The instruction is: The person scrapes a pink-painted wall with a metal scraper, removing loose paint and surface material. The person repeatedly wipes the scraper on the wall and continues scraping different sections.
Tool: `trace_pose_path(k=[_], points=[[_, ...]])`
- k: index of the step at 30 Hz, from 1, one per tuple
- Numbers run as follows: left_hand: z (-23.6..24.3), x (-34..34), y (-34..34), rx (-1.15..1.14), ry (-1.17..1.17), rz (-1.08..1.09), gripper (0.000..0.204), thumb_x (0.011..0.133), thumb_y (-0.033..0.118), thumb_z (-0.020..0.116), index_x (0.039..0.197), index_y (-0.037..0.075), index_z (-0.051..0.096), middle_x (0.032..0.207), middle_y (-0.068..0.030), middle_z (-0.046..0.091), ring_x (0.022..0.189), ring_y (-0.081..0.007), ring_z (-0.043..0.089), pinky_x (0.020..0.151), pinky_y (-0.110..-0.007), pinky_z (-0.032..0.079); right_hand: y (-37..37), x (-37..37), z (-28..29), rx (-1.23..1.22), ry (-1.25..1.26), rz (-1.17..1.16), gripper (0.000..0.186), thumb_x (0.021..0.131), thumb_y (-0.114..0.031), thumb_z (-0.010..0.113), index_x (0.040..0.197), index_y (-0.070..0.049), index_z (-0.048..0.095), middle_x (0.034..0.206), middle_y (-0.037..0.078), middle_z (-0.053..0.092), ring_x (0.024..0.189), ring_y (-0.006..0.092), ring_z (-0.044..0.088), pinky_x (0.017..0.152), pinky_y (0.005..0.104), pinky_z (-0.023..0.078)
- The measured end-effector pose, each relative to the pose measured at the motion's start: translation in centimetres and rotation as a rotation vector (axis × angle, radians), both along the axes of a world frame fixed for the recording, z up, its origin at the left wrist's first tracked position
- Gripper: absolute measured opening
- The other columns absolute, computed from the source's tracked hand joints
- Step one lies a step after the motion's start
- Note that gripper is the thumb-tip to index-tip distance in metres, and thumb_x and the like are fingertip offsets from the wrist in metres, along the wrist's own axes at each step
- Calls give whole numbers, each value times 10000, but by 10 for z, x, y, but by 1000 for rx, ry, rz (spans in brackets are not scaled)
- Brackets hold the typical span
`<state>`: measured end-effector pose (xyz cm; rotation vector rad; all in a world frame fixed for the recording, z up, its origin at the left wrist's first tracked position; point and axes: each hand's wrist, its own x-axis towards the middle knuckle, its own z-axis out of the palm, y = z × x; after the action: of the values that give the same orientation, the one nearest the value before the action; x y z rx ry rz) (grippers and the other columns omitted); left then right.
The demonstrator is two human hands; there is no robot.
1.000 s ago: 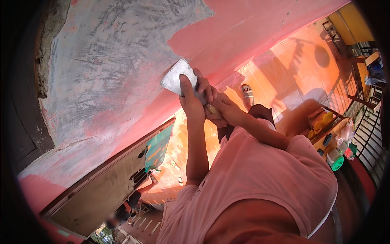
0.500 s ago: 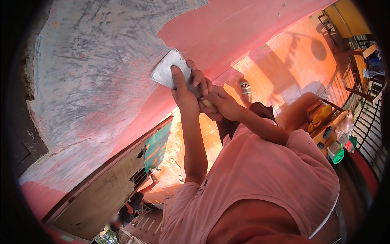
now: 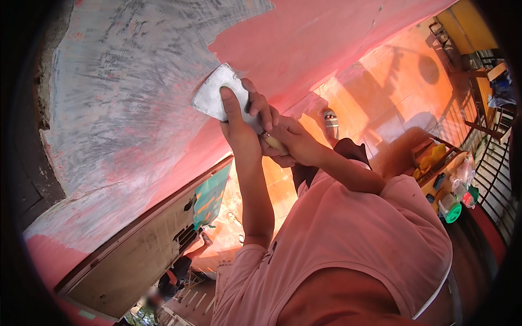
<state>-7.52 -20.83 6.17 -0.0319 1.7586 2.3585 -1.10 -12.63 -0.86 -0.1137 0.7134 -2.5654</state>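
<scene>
1. The scraper (image 3: 212, 93) was held up in front of the wall, its wide metal blade slanting to the upper left and its pale handle (image 3: 276, 143) running down to the right. Whether the blade's edge touched the wall could not be told.
2. The left hand (image 3: 242, 133) gripped the scraper around the base of the blade, its thumb pressed flat along the metal face.
3. The right hand (image 3: 300, 142) was closed around the handle, just beside the left one. Several fingers lay curled over the blade's right edge; which hand they belonged to was hard to tell.
4. Behind the blade spread a grey, streaky patch (image 3: 119, 103) of the wall, with traces of pink in it. Smooth pink paint (image 3: 304, 43) bordered it on the upper right.
5. A dark frame (image 3: 32, 185) stood at the far left, next to a rough, broken wall edge.
6. Below the wall were a brownish panel (image 3: 136, 252) and a green cloth (image 3: 213, 196) by its upper end.
7. A sandalled foot (image 3: 330, 123) rested on the orange tiled floor (image 3: 375, 108).
8. At the right, a green-lidded tub (image 3: 451, 208) stood near a yellow cloth (image 3: 430, 160); dark bars (image 3: 492, 187) rose beyond.
9. Another person (image 3: 176, 271) was at the lower left, well apart.
</scene>
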Motion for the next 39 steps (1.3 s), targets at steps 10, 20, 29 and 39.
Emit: trace_pose_path(k=[10, 20, 29, 39], points=[[20, -5, 6, 14, 44, 7, 483, 1005, 534, 439, 964, 58, 511, 607, 16, 341, 402, -107, 347, 417, -274, 362, 0, -8, 16, 8, 25, -58, 291, 1077, -366, 332, 965, -117, 432, 643, -6, 414, 402, 44, 312, 349, 206, 233], [36, -8, 5, 5, 35, -56, 531, 1010, 555, 417, 1000, 31, 507, 620, -2, 368, 429, -119, 379, 469, -302, 397, 6, -13, 33, -27, 82, -34, 280, 1074, -383, 338, 999, -129, 429, 646, -15, 405, 402, 49, 308, 351, 213, 228], [41, -7, 6, -29, 57, -46, 529, 1012, 553, 416, 1008, 32, 511, 615, 4, 375, 431, -117, 389, 467, -301, 397, 2, -9, 30, -44, 53, -42, 301, 1071, -410, 338, 1014, -125, 416, 662, 1, 443, 406, 56, 343, 354, 214, 239], [62, -14, 11, -24, 64, -71, 543, 1006, 569, 416, 1007, 37, 524, 612, 1, 381, 424, -119, 394, 469, -304, 402, 8, -18, 51, -61, 107, -53, 290, 1069, -396, 357, 1028, -117, 426, 673, 12, 455, 401, 62, 341, 350, 224, 239]])
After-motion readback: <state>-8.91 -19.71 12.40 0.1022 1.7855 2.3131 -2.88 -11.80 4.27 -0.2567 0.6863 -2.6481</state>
